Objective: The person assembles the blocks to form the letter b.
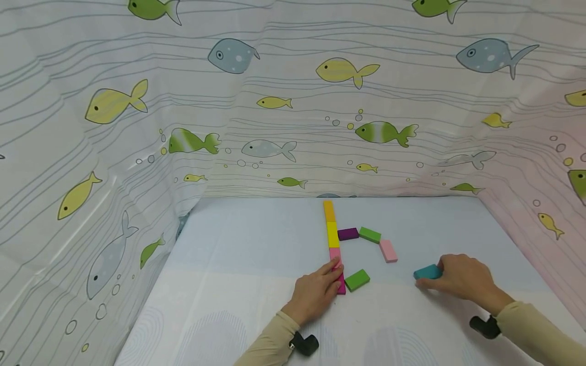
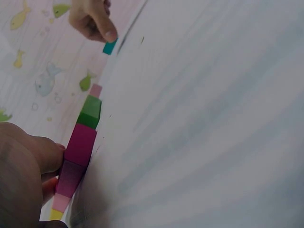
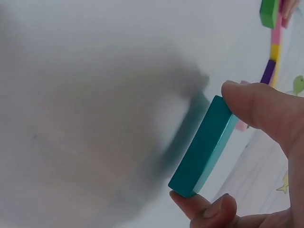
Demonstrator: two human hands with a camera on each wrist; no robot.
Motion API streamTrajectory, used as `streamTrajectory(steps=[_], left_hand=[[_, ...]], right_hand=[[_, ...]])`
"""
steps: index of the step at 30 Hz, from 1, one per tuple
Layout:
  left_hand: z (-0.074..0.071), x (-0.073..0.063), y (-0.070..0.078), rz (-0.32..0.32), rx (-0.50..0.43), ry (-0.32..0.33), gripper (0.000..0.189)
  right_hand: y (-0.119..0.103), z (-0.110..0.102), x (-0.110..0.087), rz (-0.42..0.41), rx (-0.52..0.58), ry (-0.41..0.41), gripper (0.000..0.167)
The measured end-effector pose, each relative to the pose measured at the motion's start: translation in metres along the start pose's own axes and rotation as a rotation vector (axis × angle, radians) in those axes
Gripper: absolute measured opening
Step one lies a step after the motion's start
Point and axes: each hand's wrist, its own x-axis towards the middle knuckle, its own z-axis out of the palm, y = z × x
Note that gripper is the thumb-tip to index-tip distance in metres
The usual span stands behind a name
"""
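Note:
My right hand (image 1: pixel 467 277) pinches a teal block (image 1: pixel 428 272) between thumb and fingers, right of the other blocks. In the right wrist view the teal block (image 3: pixel 204 147) is gripped at its two ends, its shadow on the table beside it. My left hand (image 1: pixel 315 292) rests its fingers on the lower part of a straight column of blocks, touching a pink block (image 1: pixel 335 252) and a magenta block (image 1: pixel 341 288). Above these in the column lie a yellow block (image 1: pixel 332 235) and an orange block (image 1: pixel 328 210).
From the column's right side curve a purple block (image 1: pixel 348 234), a green block (image 1: pixel 370 235) and a light pink block (image 1: pixel 388 251). Another green block (image 1: pixel 357 280) slants by the column's lower end. A fish-patterned curtain (image 1: pixel 302 119) surrounds the pale table (image 1: pixel 238 244).

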Motion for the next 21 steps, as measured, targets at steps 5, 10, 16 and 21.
streamTrajectory(steps=[5,10,16,21], left_hand=[[0.001,0.0,-0.001,0.003,0.002,0.006,0.043],[0.002,0.0,-0.001,0.006,-0.002,0.007,0.043],[0.002,-0.001,-0.002,0.008,-0.002,0.009,0.043],[0.002,0.0,-0.002,0.008,0.0,0.014,0.042]], right_hand=[[-0.008,0.003,0.001,0.009,0.027,0.006,0.084],[-0.016,0.008,0.001,0.009,0.048,0.005,0.084],[-0.028,0.016,0.002,-0.009,0.059,0.018,0.08],[-0.039,0.02,0.005,-0.032,0.043,0.023,0.078]])
